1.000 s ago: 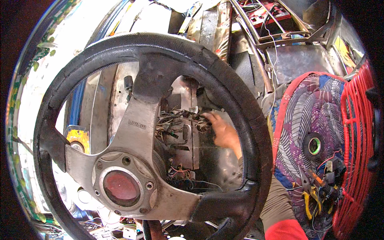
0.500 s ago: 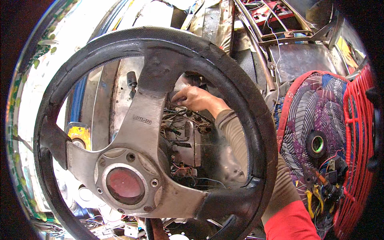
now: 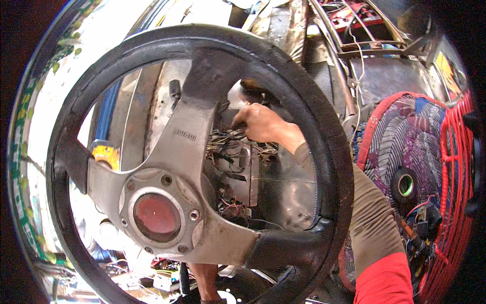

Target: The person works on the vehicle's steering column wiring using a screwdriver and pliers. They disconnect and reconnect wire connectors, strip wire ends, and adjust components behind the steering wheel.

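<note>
The bundle of bared, tangled wires [image 3: 220,147] lay behind the steering wheel [image 3: 334,152], showing through the gap right of its upper metal spoke [image 3: 185,134]. Your right hand [image 3: 260,123] was at the upper edge of that bundle, fingers curled and pointing left; you had them bunched together, but I cannot tell whether they were closed on a wire. Your left hand was out of view, so I cannot tell its state. Below the bundle, thinner reddish wires [image 3: 234,206] hung near a bare sheet-metal panel [image 3: 291,197]. Your right forearm, in a brown sleeve [image 3: 374,223] with a red sleeve [image 3: 385,278] nearer you, passed behind the right side of the wheel's rim. The wheel's hub carried a round red centre [image 3: 157,218]. Through the left gap you had a yellow part [image 3: 107,156] and, higher up, a black knob [image 3: 175,90]. Under the wheel, a bare limb [image 3: 204,281] showed beside more loose wires [image 3: 121,276]. To your right, a black roll of tape [image 3: 395,188] lay on a patterned seat [image 3: 387,137], above an orange-handled tool [image 3: 407,228], with red cords [image 3: 448,152] along the seat's outer side.
</note>
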Demonstrator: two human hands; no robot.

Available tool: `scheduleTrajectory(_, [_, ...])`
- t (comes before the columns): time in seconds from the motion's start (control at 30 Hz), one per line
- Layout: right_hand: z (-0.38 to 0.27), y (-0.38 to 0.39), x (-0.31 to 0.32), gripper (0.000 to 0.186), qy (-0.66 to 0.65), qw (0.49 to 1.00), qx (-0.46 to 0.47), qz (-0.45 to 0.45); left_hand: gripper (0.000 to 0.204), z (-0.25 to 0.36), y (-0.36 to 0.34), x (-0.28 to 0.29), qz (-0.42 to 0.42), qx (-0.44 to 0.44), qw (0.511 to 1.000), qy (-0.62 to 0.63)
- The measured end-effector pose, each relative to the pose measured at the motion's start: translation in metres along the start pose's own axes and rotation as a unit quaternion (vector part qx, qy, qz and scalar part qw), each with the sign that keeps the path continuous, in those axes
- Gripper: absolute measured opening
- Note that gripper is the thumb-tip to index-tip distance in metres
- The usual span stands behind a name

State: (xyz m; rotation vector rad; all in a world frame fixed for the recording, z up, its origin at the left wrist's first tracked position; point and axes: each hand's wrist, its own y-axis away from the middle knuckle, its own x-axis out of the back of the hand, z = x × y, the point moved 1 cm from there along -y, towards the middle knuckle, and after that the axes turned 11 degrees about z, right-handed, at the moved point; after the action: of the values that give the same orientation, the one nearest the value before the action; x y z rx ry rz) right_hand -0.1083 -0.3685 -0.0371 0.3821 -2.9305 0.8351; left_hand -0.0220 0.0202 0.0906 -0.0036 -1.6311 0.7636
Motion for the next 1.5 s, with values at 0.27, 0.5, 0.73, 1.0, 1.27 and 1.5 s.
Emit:
scheduleTrajectory(0.27, [0.001, 0.009, -0.001, 0.031, -0.038, 0.999, 0.028, 0.018, 0.061, 0.120, -0.007, -0.047, -0.016, 0.223, 0.936, 0.272])
scheduleTrajectory(0.5, [0.001, 0.004, -0.001, 0.026, -0.036, 0.998, 0.040, 0.020, 0.056, 0.151, -0.103, -0.175, -0.007, 0.279, 0.895, 0.349])
scheduleTrajectory(0.73, [0.002, 0.005, 0.003, 0.025, -0.012, 0.998, 0.058, 0.012, 0.035, 0.154, -0.124, -0.201, 0.023, 0.290, 0.834, 0.468])
scheduleTrajectory(1.0, [-0.014, 0.000, 0.027, 0.022, -0.005, 0.998, 0.058, -0.032, 0.022, 0.158, -0.129, -0.192, 0.147, 0.164, 0.885, 0.409])
scheduleTrajectory(1.27, [-0.018, -0.006, 0.035, 0.019, -0.031, 0.997, 0.057, -0.035, 0.027, 0.157, -0.134, -0.190, 0.114, 0.307, 0.730, 0.600])
scheduleTrajectory(1.5, [-0.010, -0.002, 0.018, 0.019, -0.030, 0.997, 0.072, 0.027, 0.032, 0.146, -0.145, -0.214, 0.094, 0.440, 0.601, 0.661])
